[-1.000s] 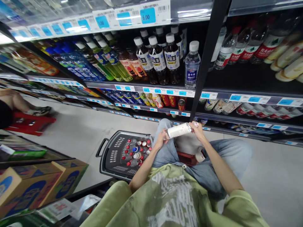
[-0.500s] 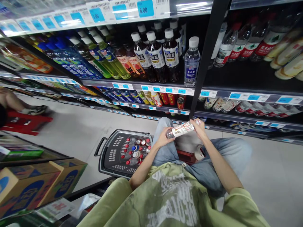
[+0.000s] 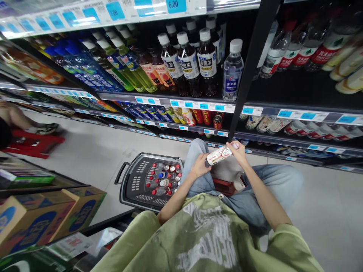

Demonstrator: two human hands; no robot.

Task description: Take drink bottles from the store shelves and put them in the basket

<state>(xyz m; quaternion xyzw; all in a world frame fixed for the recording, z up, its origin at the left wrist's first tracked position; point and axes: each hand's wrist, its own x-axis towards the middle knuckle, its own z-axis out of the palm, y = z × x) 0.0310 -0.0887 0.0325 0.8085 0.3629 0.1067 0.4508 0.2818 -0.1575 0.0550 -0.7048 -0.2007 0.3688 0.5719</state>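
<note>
A clear drink bottle (image 3: pixel 219 155) with a white patterned label lies tilted between my hands, above my knees. My right hand (image 3: pixel 238 152) is closed around its upper end near the pinkish cap. At the dark lower end, my left hand (image 3: pixel 200 166) has its fingers curled against the base, partly hidden by the bottle. To the left on the floor, beside my leg, stands a dark shopping basket (image 3: pixel 138 185). Several bottles with red, blue and white caps (image 3: pixel 163 176) and some cans are in it.
Drink shelves (image 3: pixel 164 101) stretch across the front, holding oolong tea bottles (image 3: pixel 189 62), a water bottle (image 3: pixel 233 71) and cans. Cardboard boxes (image 3: pixel 34 219) stand at the lower left. A red stool (image 3: pixel 34 145) and another person's leg (image 3: pixel 22 119) are at far left.
The bottle has shifted slightly right, and my left hand now sits nearer its base. My right hand stays at the cap end. The view has tilted a little.
</note>
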